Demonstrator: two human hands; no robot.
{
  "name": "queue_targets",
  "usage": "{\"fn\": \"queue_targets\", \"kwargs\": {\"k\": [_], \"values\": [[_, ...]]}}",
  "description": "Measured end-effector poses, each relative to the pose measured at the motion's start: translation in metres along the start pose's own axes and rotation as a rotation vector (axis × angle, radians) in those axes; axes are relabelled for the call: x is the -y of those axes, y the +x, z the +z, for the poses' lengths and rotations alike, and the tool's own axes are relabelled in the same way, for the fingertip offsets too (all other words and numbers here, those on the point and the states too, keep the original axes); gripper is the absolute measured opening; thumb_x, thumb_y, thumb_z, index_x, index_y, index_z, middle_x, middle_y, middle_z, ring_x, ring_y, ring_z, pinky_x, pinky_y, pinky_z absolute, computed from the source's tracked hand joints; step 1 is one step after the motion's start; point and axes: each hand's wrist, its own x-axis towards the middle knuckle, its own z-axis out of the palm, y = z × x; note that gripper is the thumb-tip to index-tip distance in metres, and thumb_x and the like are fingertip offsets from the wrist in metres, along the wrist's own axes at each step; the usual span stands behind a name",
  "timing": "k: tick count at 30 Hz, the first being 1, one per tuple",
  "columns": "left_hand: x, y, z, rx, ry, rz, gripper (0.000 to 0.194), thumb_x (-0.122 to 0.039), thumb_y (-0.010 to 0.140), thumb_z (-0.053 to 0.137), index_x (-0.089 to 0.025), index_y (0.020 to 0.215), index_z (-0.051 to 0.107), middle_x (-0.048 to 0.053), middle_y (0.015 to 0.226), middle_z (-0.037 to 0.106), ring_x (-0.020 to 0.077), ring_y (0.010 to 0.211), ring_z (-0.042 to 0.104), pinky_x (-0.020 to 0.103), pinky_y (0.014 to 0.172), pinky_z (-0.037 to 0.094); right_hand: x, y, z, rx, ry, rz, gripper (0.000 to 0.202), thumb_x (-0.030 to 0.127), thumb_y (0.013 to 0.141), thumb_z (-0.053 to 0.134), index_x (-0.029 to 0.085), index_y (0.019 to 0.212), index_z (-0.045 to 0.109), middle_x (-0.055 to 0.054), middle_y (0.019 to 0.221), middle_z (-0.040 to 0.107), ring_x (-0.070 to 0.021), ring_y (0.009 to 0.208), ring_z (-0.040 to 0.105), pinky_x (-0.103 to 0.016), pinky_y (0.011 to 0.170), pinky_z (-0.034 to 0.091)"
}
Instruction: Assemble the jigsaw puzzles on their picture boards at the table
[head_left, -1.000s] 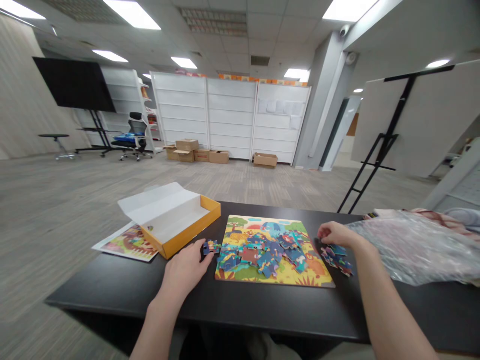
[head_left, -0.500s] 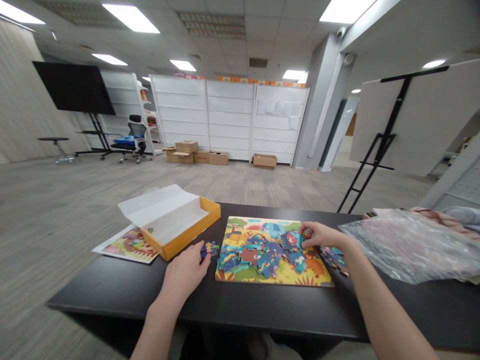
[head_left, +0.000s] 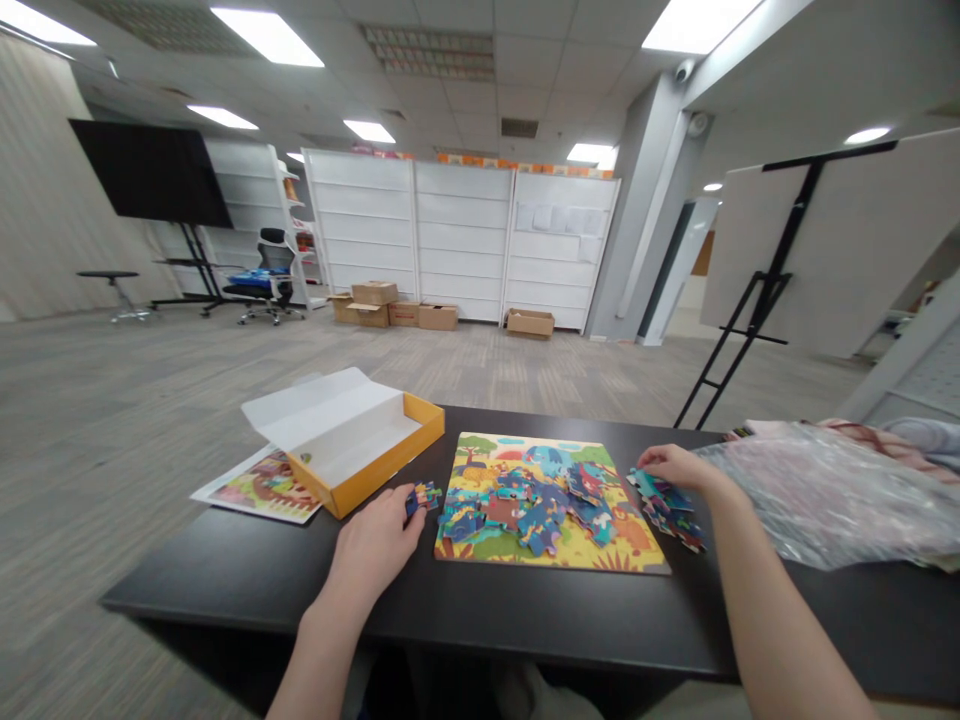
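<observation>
A colourful puzzle board (head_left: 487, 555) with animals printed on it lies on the black table, and several loose blue and teal puzzle pieces (head_left: 544, 515) are heaped on its middle. Left of the board, my left hand (head_left: 379, 535) rests with bent fingers on a dark blue puzzle piece (head_left: 412, 502) beside a few others. My right hand (head_left: 679, 468) is beyond the board's right edge, its fingers pinching a teal puzzle piece (head_left: 640, 480) over a small pile of pieces (head_left: 671, 522). The fingertips are partly hidden.
A yellow open box (head_left: 390, 462) with a white flap stands at the left, partly over a printed picture sheet (head_left: 259, 490). Clear plastic wrapping (head_left: 832, 490) lies on the right of the table. Farther off are cardboard boxes (head_left: 375, 293) and a board stand (head_left: 757, 310).
My right hand has moved right with the teal puzzle piece, from above the board to the pile beside it. My left hand has stayed at its pieces; the view has shifted slightly.
</observation>
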Motion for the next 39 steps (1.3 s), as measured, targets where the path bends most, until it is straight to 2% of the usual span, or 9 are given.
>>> {"fn": "queue_targets", "kwargs": {"k": [4, 7, 9, 11, 15, 25, 29, 35, 39], "values": [[-0.002, 0.000, -0.002, 0.001, -0.015, -0.004, 0.038, -0.033, 0.098, 0.046, -0.018, 0.131, 0.058, 0.009, 0.108, 0.070, 0.0225, 0.093, 0.068, 0.030, 0.073, 0.047, 0.003, 0.001, 0.000, -0.052, -0.084, 0.016, 0.012, 0.027, 0.064, 0.070, 0.018, 0.071, 0.073, -0.008, 0.076, 0.074, -0.0243, 0.075, 0.067, -0.031, 0.068, 0.049], [-0.002, 0.001, -0.003, 0.008, -0.019, -0.010, 0.038, -0.034, 0.098, 0.046, -0.019, 0.131, 0.057, 0.009, 0.107, 0.070, 0.0226, 0.092, 0.068, 0.029, 0.070, 0.047, 0.029, -0.006, 0.004, -0.052, -0.047, -0.136, 0.025, 0.040, 0.072, 0.070, 0.018, 0.083, 0.075, -0.009, 0.085, 0.075, -0.0240, 0.080, 0.066, -0.031, 0.071, 0.049], [-0.002, 0.001, -0.002, 0.004, -0.012, -0.015, 0.037, -0.035, 0.098, 0.045, -0.021, 0.130, 0.058, 0.008, 0.106, 0.071, 0.0225, 0.092, 0.068, 0.029, 0.069, 0.046, 0.055, -0.015, 0.009, 0.088, 0.034, -0.304, 0.037, 0.051, 0.077, 0.067, 0.018, 0.091, 0.075, -0.007, 0.085, 0.074, -0.0216, 0.075, 0.064, -0.030, 0.067, 0.048], [-0.001, 0.001, 0.000, -0.006, -0.004, -0.014, 0.035, -0.036, 0.098, 0.045, -0.023, 0.128, 0.058, 0.007, 0.106, 0.070, 0.0225, 0.091, 0.069, 0.028, 0.069, 0.046, 0.079, -0.024, 0.016, 0.260, 0.088, -0.385, 0.041, 0.054, 0.077, 0.069, 0.018, 0.097, 0.074, -0.006, 0.084, 0.074, -0.0198, 0.071, 0.062, -0.029, 0.063, 0.046], [-0.001, 0.001, 0.003, -0.025, 0.007, -0.010, 0.034, -0.036, 0.098, 0.044, -0.024, 0.127, 0.059, 0.007, 0.106, 0.070, 0.0225, 0.089, 0.069, 0.029, 0.068, 0.046, 0.105, -0.036, 0.026, 0.303, 0.110, -0.390, 0.046, 0.050, 0.068, 0.079, 0.018, 0.099, 0.072, -0.005, 0.084, 0.072, -0.0190, 0.071, 0.059, -0.028, 0.061, 0.045], [-0.004, 0.000, 0.000, -0.020, 0.014, -0.009, 0.035, -0.035, 0.099, 0.044, -0.021, 0.128, 0.058, 0.008, 0.107, 0.071, 0.0235, 0.093, 0.069, 0.029, 0.071, 0.047, 0.097, -0.033, 0.028, 0.313, 0.141, -0.416, 0.047, 0.041, 0.061, 0.084, 0.019, 0.096, 0.061, -0.001, 0.084, 0.063, -0.0178, 0.076, 0.056, -0.027, 0.066, 0.044], [-0.003, 0.000, 0.001, -0.022, 0.004, -0.008, 0.034, -0.035, 0.099, 0.044, -0.022, 0.128, 0.057, 0.008, 0.109, 0.070, 0.0222, 0.092, 0.069, 0.028, 0.071, 0.048, 0.100, -0.035, 0.029, 0.365, 0.280, -0.446, 0.044, 0.042, 0.063, 0.084, 0.020, 0.091, 0.057, 0.001, 0.081, 0.061, -0.0164, 0.075, 0.055, -0.027, 0.067, 0.044], [-0.002, -0.001, 0.001, -0.036, -0.028, -0.013, 0.032, -0.035, 0.098, 0.046, -0.025, 0.126, 0.057, 0.007, 0.111, 0.068, 0.0206, 0.088, 0.069, 0.028, 0.069, 0.047, 0.105, -0.040, 0.027, 0.457, 0.501, -0.373, 0.050, 0.044, 0.061, 0.087, 0.020, 0.090, 0.054, 0.005, 0.075, 0.056, -0.0128, 0.068, 0.054, -0.024, 0.063, 0.044], [-0.004, -0.003, -0.001, -0.124, -0.099, -0.018, 0.032, -0.033, 0.097, 0.047, -0.024, 0.125, 0.059, 0.006, 0.110, 0.067, 0.0207, 0.088, 0.068, 0.028, 0.068, 0.047, 0.101, -0.039, 0.024, 0.390, 0.588, -0.364, 0.046, 0.048, 0.067, 0.084, 0.018, 0.093, 0.060, 0.000, 0.086, 0.061, -0.0149, 0.078, 0.059, -0.027, 0.072, 0.048]]}}
